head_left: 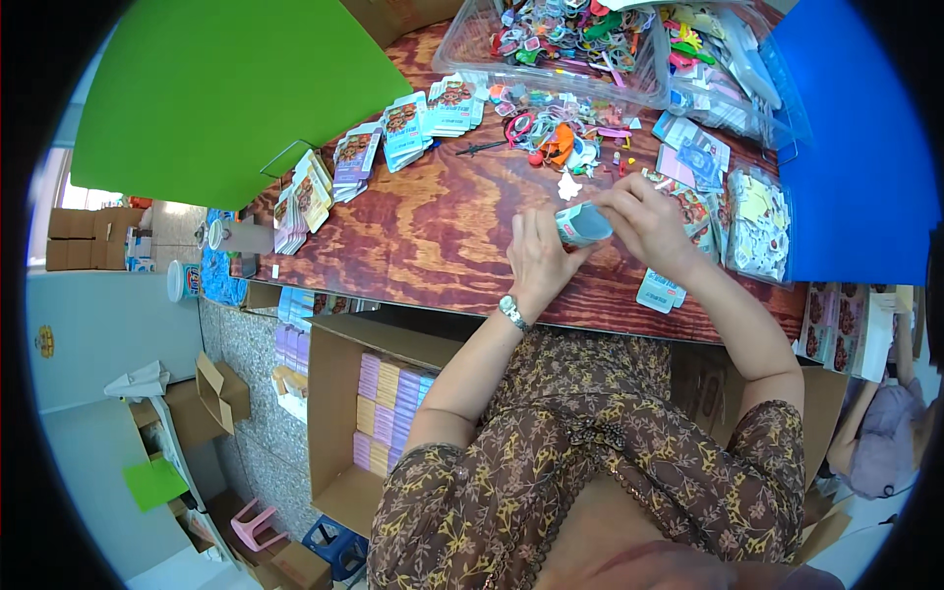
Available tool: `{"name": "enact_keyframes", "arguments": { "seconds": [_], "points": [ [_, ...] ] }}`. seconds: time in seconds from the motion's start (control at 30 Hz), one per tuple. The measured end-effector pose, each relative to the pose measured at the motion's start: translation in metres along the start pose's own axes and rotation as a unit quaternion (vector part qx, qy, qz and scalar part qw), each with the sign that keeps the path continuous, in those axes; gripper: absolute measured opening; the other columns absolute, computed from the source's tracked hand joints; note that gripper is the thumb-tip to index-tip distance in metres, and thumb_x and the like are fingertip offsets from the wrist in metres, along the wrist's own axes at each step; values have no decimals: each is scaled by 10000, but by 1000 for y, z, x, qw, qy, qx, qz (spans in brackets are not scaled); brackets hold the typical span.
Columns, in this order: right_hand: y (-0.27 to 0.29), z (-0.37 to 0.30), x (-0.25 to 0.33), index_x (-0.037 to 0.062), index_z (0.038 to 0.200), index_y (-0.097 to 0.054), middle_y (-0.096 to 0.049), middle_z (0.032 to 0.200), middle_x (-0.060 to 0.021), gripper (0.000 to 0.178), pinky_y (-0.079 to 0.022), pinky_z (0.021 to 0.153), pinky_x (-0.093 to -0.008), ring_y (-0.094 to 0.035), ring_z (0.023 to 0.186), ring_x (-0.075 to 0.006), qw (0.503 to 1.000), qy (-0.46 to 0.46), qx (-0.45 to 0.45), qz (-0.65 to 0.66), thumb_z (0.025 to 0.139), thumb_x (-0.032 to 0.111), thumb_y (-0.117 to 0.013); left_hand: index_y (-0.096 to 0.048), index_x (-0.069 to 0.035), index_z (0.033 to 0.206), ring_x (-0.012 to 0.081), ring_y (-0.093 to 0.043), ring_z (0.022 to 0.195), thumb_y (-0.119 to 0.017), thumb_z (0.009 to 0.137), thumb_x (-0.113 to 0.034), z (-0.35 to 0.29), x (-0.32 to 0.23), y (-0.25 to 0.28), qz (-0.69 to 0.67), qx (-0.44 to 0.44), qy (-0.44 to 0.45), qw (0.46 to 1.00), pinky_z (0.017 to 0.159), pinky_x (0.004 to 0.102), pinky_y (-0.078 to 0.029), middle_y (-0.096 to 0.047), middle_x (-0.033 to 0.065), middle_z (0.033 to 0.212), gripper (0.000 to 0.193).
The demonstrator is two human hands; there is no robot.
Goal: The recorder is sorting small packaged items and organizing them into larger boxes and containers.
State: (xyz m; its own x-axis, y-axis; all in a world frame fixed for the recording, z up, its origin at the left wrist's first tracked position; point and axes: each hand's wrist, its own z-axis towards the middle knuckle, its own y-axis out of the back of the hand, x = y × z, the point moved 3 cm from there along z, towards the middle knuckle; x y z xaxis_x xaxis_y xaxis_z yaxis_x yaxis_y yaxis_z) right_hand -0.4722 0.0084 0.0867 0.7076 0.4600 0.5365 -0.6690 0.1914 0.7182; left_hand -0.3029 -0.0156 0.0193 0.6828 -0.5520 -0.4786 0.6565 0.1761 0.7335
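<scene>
My left hand (539, 254) is wrapped round a small light-blue card carton (580, 225), its open end tilted toward the right. At that open end my right hand (644, 224) has its fingers pinched together; whatever is between them is hidden. A small white cut-out piece (569, 187) lies on the table just beyond the carton. Past it spreads a loose pile of colourful small trinkets (560, 146). Flat printed cartons (695, 218) lie beside my right wrist, and a few light-blue ones (661, 291) rest under that forearm.
Fanned stacks of flat cartons (403, 131) curve along the left of the wood-patterned table (433, 221). Clear bins of trinkets (580, 79) stand at the back. A clear tray of white pieces (758, 226) sits at the right. Green (236, 88) and blue panels (855, 147) flank the table; an open cardboard box (334, 433) stands below.
</scene>
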Motion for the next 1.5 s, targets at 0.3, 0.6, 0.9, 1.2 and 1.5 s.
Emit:
{"name": "enact_keyframes", "arguments": {
  "seconds": [0.3, 0.6, 0.9, 1.2, 1.5],
  "points": [
    [-44, 6, -17, 61, 1109, -617, -672, 906, -151, 236, -551, 682, -413, -684, 813, -344, 995, -47, 44, 71, 876, 66, -658, -530, -20, 1161, 359, -544, 924, -894, 638, -303, -16, 28, 8, -8, 49, 52, 997, 751, 452, -487, -559, 157, 1013, 697],
    [-94, 68, -137, 125, 1076, -680, -619, 1105, -101, 217, -538, 787, -456, -654, 990, -310, 973, -98, 71, -197, 860, 147, -690, -500, -7, 1228, 363, -549, 969, -896, 655, -360, -25, 44, 15, -27, 76, 64, 995, 795, 450, -500, -551, 171, 1059, 781],
    [-9, 89, -108, 40, 1004, -621, -616, 771, 2, 135, -468, 599, -246, -580, 670, -61, 958, -202, 141, 149, 869, 35, -611, -540, -2, 1221, 359, -575, 1029, -910, 653, -372, -34, 54, 20, -51, 73, 93, 992, 878, 446, -479, -610, 174, 1095, 772],
    [115, 117, -181, 84, 1219, -659, -725, 1024, -106, 310, -557, 775, -304, -697, 931, -175, 925, -89, -321, -183, 917, 143, -626, -505, 1, 1230, 361, -569, 1044, -900, 674, -364, -29, 48, 7, -58, 100, 97, 988, 877, 452, -481, -595, 185, 1112, 773],
    [-39, 73, -136, 87, 1052, -682, -719, 1068, -128, 204, -564, 764, -416, -705, 880, -335, 979, -108, 147, -84, 892, 213, -686, -483, 13, 1253, 363, -567, 1075, -894, 682, -371, -29, 50, 10, -64, 111, 125, 984, 890, 452, -480, -583, 198, 1127, 802]
  ]
}}
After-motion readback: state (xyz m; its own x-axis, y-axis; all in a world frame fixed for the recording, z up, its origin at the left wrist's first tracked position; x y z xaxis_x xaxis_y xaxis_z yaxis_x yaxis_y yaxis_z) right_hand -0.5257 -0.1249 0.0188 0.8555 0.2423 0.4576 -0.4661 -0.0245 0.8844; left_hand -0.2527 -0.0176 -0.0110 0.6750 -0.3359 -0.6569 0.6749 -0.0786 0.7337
